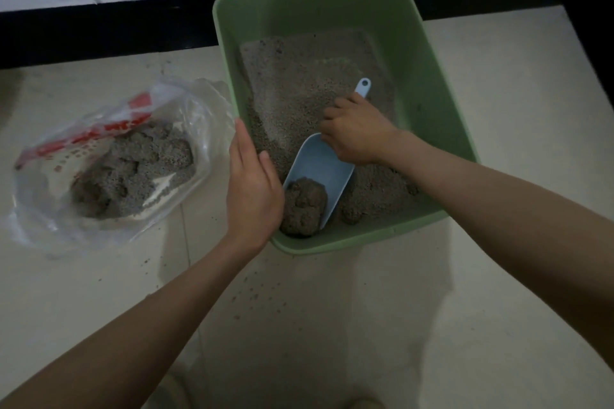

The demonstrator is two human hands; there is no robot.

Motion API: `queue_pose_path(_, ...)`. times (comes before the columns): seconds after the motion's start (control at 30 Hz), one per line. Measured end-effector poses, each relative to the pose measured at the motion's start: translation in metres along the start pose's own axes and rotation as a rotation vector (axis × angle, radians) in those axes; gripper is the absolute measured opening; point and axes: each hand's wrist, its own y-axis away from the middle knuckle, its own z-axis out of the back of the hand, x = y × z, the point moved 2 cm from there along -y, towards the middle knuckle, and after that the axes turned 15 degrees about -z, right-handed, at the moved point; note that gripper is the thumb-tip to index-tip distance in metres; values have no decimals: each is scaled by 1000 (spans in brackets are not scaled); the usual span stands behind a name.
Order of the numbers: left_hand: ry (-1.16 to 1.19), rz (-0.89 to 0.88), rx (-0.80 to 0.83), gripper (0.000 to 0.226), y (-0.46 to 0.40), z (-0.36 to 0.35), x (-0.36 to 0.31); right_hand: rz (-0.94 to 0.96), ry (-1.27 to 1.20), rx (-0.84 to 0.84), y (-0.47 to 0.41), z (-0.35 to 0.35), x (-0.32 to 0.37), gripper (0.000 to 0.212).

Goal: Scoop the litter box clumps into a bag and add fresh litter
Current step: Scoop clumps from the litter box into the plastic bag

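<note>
The right hand grips the blue scoop under a clump; the left hand, fingers straight, rests on the green box rim.

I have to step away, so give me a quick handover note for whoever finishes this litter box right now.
Right hand grips the blue scoop, its mouth against a clump in the near corner of the green litter box.
Left hand lies open on the box's left rim.
Plastic bag, on the floor to the left, already holds clumps.
Left: bag this clump and another beside it, then add fresh litter.
</note>
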Motion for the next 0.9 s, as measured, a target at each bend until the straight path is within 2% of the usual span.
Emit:
queue_pose_path(0.37, 62, 29, 19, 58, 1, 3, 6, -277, -451, 325, 14, -29, -22, 31)
queue_pose_path(0.67, 157, 53, 9, 60, 4, 5, 8, -518, -781, 259, 39, -11, -51, 35)
queue_pose_path(0.8, 117, 50, 57, 63, 2, 5, 6, -678, -913, 134, 47, -1, -58, 32)
queue_pose_path(0.9, 35, 69, 127, 70, 0, 6, 6, -786, -884, 63, 47, 4, -59, 36)
